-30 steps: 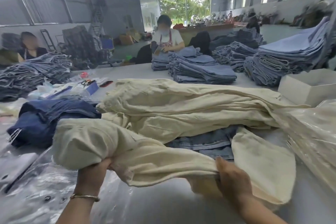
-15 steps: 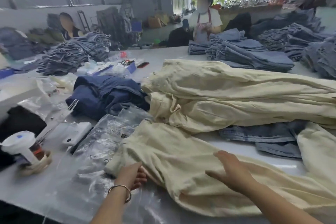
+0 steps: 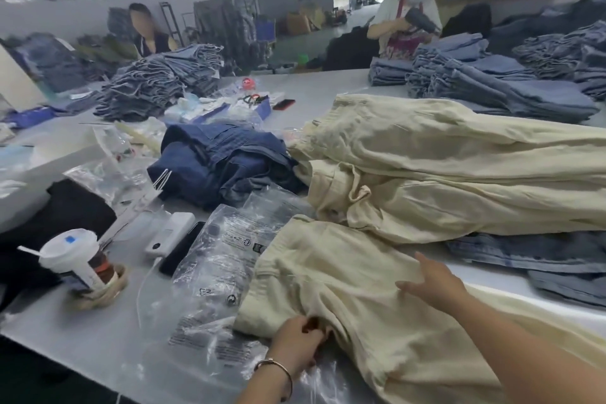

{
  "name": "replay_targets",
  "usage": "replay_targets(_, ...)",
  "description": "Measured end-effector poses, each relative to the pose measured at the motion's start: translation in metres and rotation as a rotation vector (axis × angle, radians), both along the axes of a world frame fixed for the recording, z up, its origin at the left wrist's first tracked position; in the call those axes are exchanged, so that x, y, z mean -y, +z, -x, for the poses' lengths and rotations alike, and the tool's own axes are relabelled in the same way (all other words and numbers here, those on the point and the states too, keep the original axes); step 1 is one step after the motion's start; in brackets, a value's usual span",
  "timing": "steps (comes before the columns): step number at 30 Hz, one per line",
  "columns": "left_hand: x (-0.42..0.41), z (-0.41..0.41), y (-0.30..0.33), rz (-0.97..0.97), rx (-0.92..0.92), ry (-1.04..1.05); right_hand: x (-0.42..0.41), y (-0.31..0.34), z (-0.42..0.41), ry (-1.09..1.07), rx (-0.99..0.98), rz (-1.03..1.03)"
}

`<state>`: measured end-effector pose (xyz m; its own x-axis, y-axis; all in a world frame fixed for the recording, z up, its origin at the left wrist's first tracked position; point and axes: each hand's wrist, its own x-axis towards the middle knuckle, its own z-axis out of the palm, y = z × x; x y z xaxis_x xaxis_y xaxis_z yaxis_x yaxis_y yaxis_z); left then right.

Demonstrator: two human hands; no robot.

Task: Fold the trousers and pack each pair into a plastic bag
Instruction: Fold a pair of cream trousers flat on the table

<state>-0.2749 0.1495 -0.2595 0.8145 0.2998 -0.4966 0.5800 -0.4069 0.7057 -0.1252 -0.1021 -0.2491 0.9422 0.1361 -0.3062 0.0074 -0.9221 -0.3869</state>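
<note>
Grey and cluttered, the long table (image 3: 98, 334) carried a cream pair of trousers (image 3: 354, 292) lying across its near edge, and the left hand (image 3: 296, 338) pinched a fold of that cloth at the lower hem side. Just beyond and right of that pinch, the right hand (image 3: 433, 285) lay flat and unclenched on the fabric. Left of the pinch, touching the trousers, lay clear plastic bags (image 3: 226, 249).

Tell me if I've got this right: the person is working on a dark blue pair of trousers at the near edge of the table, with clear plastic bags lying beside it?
Not quite. The head view shows the trousers under the left hand and right hand are cream, not dark blue. The clear plastic bags do lie beside them.
</note>
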Motion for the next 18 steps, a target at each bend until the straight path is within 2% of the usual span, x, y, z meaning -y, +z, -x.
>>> replay_targets(3,0.002,-0.007,-0.001,0.113,-0.012,0.040,-0.006,-0.003,-0.015,-0.093,-0.073,-0.040)
replay_targets(6,-0.002,-0.012,0.005,0.110,-0.043,0.051,-0.011,-0.003,-0.027,-0.132,-0.192,-0.222)
replay_targets(9,-0.014,-0.017,0.016,0.102,-0.028,0.138,-0.013,0.023,-0.042,-0.185,-0.291,-0.401)
replay_targets(12,-0.022,-0.020,0.032,0.264,0.002,0.255,-0.016,0.081,-0.064,-0.275,-0.091,-0.647)
replay_targets(14,-0.023,-0.024,0.046,0.351,0.051,0.273,-0.022,0.127,-0.071,-0.259,0.036,-0.872)
replay_targets(18,-0.016,-0.032,0.080,0.524,0.214,0.242,-0.035,0.215,-0.045,0.013,0.267,-1.241)
